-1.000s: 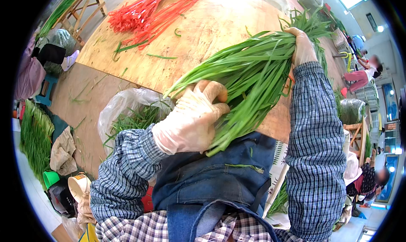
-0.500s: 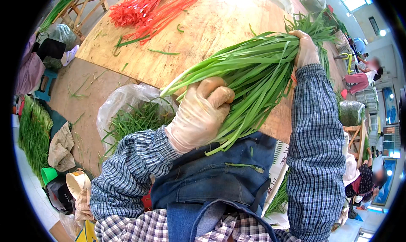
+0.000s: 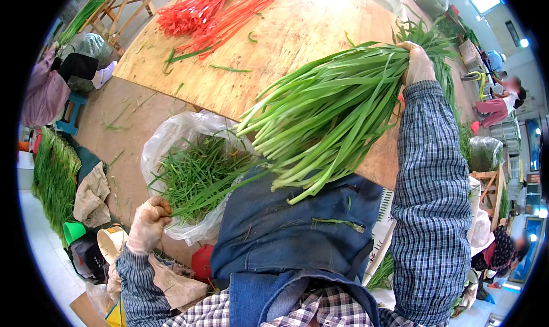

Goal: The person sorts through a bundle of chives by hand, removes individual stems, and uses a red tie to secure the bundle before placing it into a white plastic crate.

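Observation:
A large bunch of garlic chives (image 3: 337,104) lies over the wooden table's near edge, its pale stem ends fanned out toward me. My gloved right hand (image 3: 418,63) is wrapped round the leafy end at the upper right. At the lower left, my gloved left hand (image 3: 150,217) is closed with its fingertips pinching a few long green leaves (image 3: 220,196). These leaves stretch across a clear plastic bag (image 3: 157,147) that holds a heap of loose green trimmings (image 3: 197,164). The bag stands below the table edge, left of my denim apron (image 3: 286,230).
Red plastic ties (image 3: 194,15) lie on the wooden table (image 3: 297,18) among green scraps. At left are a pile of greens (image 3: 54,178), a blue stool (image 3: 71,112) and a beige bucket (image 3: 111,241). Other people (image 3: 497,104) are farther off at the right.
My left hand has let go of the bunch's stem end and moved down and left with a few leaves. The stems have spread apart. My right hand keeps its hold.

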### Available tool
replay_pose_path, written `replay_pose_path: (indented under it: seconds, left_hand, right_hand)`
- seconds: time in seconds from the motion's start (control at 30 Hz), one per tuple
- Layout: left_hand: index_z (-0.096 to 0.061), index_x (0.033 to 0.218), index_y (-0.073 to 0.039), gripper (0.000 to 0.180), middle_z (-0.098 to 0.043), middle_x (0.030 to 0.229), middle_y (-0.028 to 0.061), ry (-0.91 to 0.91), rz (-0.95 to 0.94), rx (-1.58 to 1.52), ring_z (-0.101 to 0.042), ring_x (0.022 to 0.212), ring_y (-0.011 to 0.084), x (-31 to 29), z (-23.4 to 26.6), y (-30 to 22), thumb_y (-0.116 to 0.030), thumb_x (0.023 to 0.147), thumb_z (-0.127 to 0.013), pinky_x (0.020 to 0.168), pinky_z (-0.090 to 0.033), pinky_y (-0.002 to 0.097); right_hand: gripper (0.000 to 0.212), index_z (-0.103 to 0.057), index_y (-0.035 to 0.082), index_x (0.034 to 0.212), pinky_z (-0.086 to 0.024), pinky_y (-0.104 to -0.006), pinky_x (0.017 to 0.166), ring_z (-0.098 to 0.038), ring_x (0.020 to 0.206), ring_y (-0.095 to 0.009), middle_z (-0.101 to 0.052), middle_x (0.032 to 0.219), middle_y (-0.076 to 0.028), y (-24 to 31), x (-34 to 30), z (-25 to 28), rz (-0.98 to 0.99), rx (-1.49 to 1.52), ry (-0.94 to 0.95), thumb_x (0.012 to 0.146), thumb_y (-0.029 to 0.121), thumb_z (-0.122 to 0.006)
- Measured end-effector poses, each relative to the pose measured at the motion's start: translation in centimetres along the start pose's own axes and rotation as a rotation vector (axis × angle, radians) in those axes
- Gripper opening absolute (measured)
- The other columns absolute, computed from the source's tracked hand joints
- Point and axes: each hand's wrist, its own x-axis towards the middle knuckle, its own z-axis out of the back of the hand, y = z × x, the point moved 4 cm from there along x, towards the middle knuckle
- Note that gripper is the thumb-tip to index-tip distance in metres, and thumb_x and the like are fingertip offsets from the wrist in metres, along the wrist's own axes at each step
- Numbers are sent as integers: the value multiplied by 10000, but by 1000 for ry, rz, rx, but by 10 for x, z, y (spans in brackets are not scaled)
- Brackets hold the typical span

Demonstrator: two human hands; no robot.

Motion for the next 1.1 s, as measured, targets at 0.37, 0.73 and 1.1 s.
replay_pose_path:
  seconds: [0.37,0.73,1.1]
  left_hand:
    - [-644,948,-10,310,-619,793,122,-204,-841,-91,-607,663,277,52,-45,-187,-7,643,-702,567,-498,342]
    - [-510,1132,7,521,-572,1037,178,-589,-776,122,-556,918,341,96,-83,-207,-55,665,-732,795,-459,421]
    - [-542,1121,-32,521,-575,885,98,-773,-885,379,-565,816,282,121,-108,-226,-64,639,-737,750,-415,435]
  right_hand:
    - [253,-646,14,988,-483,-281,815,-611,893,-174,-632,1040,-143,19,-6,29,463,-978,-17,759,120,-626]
    - [115,-695,105,787,-530,-334,701,-661,831,-208,-677,842,-96,18,-19,5,686,-1767,-85,701,173,-661]
    - [186,-706,124,888,-539,-334,726,-662,858,-205,-681,889,-76,17,-28,-5,651,-1791,-123,734,219,-662]
